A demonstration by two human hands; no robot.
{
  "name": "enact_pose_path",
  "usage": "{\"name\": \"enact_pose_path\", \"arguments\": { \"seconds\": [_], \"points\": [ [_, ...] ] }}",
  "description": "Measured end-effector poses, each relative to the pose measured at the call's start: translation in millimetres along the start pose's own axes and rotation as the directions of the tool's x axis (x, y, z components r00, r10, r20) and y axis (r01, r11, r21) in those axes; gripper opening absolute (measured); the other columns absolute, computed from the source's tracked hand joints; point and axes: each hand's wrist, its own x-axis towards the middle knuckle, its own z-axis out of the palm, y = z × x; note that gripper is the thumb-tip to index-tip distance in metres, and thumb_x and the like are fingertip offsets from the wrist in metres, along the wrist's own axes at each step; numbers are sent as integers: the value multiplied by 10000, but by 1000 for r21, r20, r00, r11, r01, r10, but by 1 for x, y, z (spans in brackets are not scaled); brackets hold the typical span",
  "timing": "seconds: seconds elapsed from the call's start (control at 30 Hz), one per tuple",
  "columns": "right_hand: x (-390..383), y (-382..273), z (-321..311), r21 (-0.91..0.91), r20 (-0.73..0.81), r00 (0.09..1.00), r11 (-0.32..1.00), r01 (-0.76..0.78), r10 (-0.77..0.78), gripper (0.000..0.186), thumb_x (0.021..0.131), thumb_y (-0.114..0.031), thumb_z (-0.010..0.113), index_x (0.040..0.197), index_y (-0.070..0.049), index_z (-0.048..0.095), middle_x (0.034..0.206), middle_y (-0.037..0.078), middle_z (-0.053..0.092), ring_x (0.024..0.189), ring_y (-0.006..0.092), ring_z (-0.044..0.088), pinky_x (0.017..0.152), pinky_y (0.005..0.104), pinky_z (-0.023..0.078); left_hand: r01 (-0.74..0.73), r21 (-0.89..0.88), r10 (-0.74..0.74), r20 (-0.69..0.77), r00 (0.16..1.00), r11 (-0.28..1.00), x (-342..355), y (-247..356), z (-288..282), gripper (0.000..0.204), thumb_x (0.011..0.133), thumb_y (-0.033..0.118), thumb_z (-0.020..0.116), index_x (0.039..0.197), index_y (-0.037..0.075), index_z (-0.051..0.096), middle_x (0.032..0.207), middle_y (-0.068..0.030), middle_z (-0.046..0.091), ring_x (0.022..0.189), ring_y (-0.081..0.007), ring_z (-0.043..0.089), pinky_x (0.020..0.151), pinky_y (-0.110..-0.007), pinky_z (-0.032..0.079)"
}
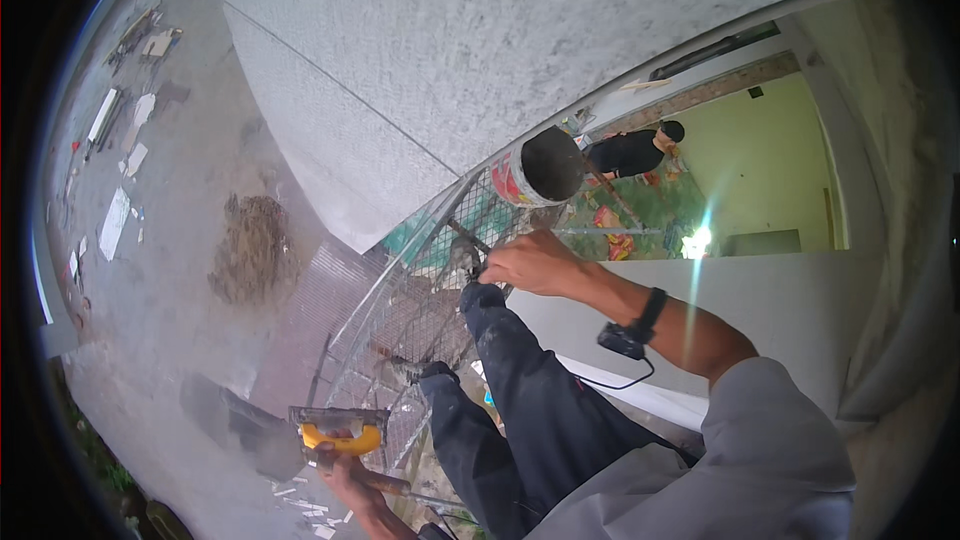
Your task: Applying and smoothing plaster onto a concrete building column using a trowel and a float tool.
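Ahead of me: speckled grey wall [480,40], thin line across it | my left: dusty concrete floor [190,150], pale scraps [115,222] strewn | my right: yellow-green wall [770,150], bright light [697,242] glaring

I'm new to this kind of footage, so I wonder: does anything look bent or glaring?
In the head view, edges bow toward the dark, round border; in that same view, bright glare near the yellowish wall sends a streak across the right forearm.

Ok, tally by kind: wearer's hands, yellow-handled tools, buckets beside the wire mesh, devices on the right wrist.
Hands: 2 (left hand, right hand)
Yellow-handled tool: 1
Bucket: 1
Black wrist device: 1
Total: 5
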Motion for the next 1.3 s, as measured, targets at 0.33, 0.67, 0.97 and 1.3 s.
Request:
{"name": "enact_pose_path", "arguments": {
  "seconds": [0.33,0.67,0.97,1.3],
  "points": [
    [146,14,137,231,-343,873,932,-279,346,200,851,-233,586,836,-57,679,798,136,694,734,360,676,631,471,530,60,103,-51,-87,995,993,0,-4,0,358,725,9,588,1067,100,532,1162,-106,535,1118,-260,559,1020,-448,426],
    [141,15,148,90,-400,900,985,-149,173,126,796,-157,571,756,-59,639,660,159,644,601,347,650,548,437,517,134,90,-121,-137,983,987,7,-16,-13,373,751,0,568,1114,78,535,1196,-130,541,1165,-285,521,1079,-460,370],
    [140,13,145,199,-412,869,958,-206,273,233,862,-207,534,716,-49,624,716,191,641,642,379,636,604,476,498,57,6,-56,-108,993,998,13,-17,-6,351,731,15,621,1064,99,549,1172,-129,537,1097,-280,556,1007,-456,442],
    [145,29,163,204,-439,853,956,-213,283,306,878,-267,503,703,-56,639,733,184,640,642,392,625,589,484,488,93,47,-86,-133,987,995,18,-15,-18,362,711,28,569,1061,122,553,1167,-103,527,1119,-269,545,994,-455,446]
  ]
}}
